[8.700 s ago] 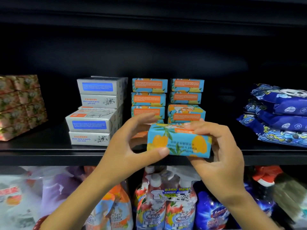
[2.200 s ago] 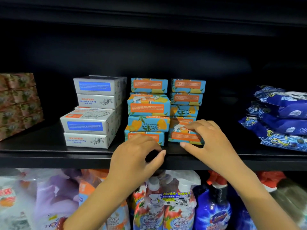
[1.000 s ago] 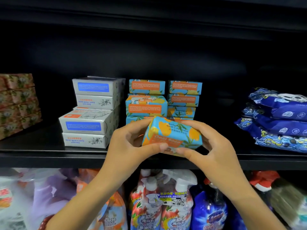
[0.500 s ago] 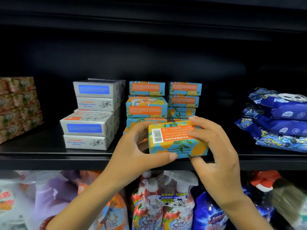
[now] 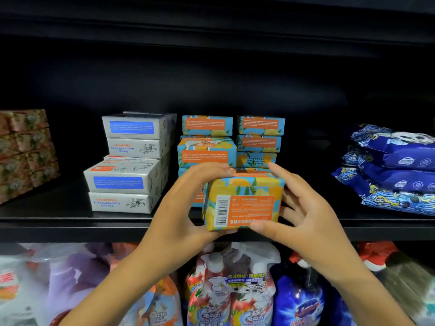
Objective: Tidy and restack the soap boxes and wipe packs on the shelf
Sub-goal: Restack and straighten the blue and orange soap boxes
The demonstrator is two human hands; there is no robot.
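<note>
Citrus soap box (image 5: 242, 203) in hand, clear of the shelf (image 5: 70, 222), barcode face to camera.

Held before the shelf's front lip, print upside down. Left hand (image 5: 186, 205) grips its left end, fingers over the top; right hand (image 5: 306, 212) curls round the right end, thumb beneath. Behind it, the citrus stacks (image 5: 207, 149) are uneven: one box juts forward and faces are mixed. The white soap boxes (image 5: 131, 165) sit staggered, lower pair forward. The wipe packs (image 5: 395, 170) at far right lie slumped and look unattended. Judged partway: this box needs placing, and the white boxes and wipes are left.
</note>
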